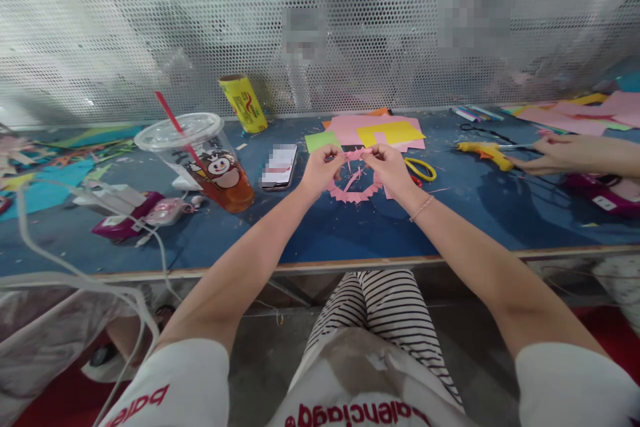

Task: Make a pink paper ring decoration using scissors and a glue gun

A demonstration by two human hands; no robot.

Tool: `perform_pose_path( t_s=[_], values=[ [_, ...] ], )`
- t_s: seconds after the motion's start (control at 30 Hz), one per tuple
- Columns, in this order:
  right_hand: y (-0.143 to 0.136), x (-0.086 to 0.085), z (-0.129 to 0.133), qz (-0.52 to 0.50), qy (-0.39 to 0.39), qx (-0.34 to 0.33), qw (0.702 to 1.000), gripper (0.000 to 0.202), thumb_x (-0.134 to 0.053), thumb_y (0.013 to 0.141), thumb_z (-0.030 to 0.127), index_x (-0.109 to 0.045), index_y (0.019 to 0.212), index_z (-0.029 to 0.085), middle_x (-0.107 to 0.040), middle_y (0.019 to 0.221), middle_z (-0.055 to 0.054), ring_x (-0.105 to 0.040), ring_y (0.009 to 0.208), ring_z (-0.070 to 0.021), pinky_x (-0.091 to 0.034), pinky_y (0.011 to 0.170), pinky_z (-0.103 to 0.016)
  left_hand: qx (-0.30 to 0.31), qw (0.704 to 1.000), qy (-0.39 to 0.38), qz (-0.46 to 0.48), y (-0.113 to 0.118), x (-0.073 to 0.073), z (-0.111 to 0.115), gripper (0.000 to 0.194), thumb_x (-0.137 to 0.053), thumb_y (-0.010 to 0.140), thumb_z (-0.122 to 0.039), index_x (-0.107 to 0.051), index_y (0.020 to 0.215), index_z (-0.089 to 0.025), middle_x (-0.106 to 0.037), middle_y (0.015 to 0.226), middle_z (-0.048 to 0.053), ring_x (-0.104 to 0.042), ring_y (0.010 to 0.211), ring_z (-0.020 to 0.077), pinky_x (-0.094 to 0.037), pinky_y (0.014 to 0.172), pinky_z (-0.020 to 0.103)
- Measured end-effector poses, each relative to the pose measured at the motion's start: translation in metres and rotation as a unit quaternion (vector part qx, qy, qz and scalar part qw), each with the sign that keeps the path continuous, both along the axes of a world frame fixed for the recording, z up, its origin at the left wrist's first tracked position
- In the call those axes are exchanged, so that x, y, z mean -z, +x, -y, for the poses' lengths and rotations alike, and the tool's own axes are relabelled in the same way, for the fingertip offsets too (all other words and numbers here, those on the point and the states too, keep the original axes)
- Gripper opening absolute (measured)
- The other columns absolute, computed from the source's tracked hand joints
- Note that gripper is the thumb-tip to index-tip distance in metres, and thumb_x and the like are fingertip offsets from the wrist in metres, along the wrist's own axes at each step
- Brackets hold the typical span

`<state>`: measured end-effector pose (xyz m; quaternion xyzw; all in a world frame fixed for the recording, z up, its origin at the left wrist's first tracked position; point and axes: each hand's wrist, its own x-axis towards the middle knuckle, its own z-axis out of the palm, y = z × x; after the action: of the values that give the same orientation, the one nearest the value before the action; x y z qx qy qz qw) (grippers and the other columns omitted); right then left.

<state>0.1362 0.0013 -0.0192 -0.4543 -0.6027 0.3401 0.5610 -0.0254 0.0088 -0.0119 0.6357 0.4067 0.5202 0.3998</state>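
A ring of pink paper with a jagged, fringed edge lies on the blue table in front of me. My left hand pinches its far side from the left. From the right, my right hand pinches the same far stretch, close to the left fingertips. Thin pink paper scraps show inside the ring. Just beyond my right hand are the yellow handles of scissors, partly hidden by the hand. Behind both hands lie pink, yellow and green paper sheets.
To the left stand a phone, a tilted-looking plastic drink cup with a red straw and a yellow can. A power strip trails white cables. On the right, another person's hand is at a yellow glue gun. A perforated metal panel rises behind.
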Motion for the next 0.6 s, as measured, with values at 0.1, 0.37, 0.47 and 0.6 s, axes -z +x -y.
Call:
perform_pose_path(
  t_s=[0.1, 0.37, 0.47, 0.6],
  values=[
    [-0.0001, -0.0002, -0.0003, 0.0, 0.0, 0.002, 1.0, 0.013, -0.06, 0.072, 0.028, -0.053, 0.069, 0.018, -0.047, 0.058, 0.004, -0.045, 0.057, -0.0088, -0.035, 0.057, -0.025, 0.002, 1.0, 0.004, -0.008, 0.0, -0.0008, 0.0007, 0.008, -0.059, 0.068, -0.019, -0.051, 0.069, -0.017, -0.044, 0.048, -0.008, -0.042, 0.038, 0.005, -0.04, 0.041, 0.019],
    [-0.0005, -0.002, -0.0001, -0.043, -0.008, -0.013, 0.999, 0.015, -0.064, 0.068, 0.028, -0.053, 0.068, 0.018, -0.049, 0.058, 0.004, -0.046, 0.057, -0.0087, -0.036, 0.058, -0.026, -0.002, 1.0, 0.015, -0.01, -0.0003, -0.0002, 0.0003, 0.007, -0.058, 0.069, -0.02, -0.052, 0.07, -0.017, -0.044, 0.049, -0.008, -0.042, 0.038, 0.005, -0.04, 0.041, 0.019],
    [-0.0009, -0.0026, -0.0001, -0.063, -0.005, -0.019, 0.998, 0.015, -0.064, 0.067, 0.029, -0.054, 0.068, 0.018, -0.051, 0.061, 0.003, -0.047, 0.057, -0.0086, -0.036, 0.058, -0.026, -0.001, 1.0, 0.013, -0.006, -0.0002, 0.0, 0.0002, 0.007, -0.057, 0.07, -0.021, -0.053, 0.069, -0.017, -0.042, 0.048, -0.008, -0.041, 0.037, 0.0051, -0.04, 0.041, 0.02],
    [-0.0014, -0.0013, -0.0008, -0.066, 0.002, -0.02, 0.998, 0.015, -0.064, 0.069, 0.031, -0.055, 0.069, 0.018, -0.049, 0.06, 0.004, -0.045, 0.056, -0.0081, -0.035, 0.057, -0.026, -0.004, 1.0, 0.007, -0.015, 0.0002, -0.0009, 0.0011, 0.007, -0.058, 0.07, -0.021, -0.053, 0.068, -0.017, -0.042, 0.047, -0.007, -0.041, 0.038, 0.0054, -0.039, 0.041, 0.019]
  ],
)
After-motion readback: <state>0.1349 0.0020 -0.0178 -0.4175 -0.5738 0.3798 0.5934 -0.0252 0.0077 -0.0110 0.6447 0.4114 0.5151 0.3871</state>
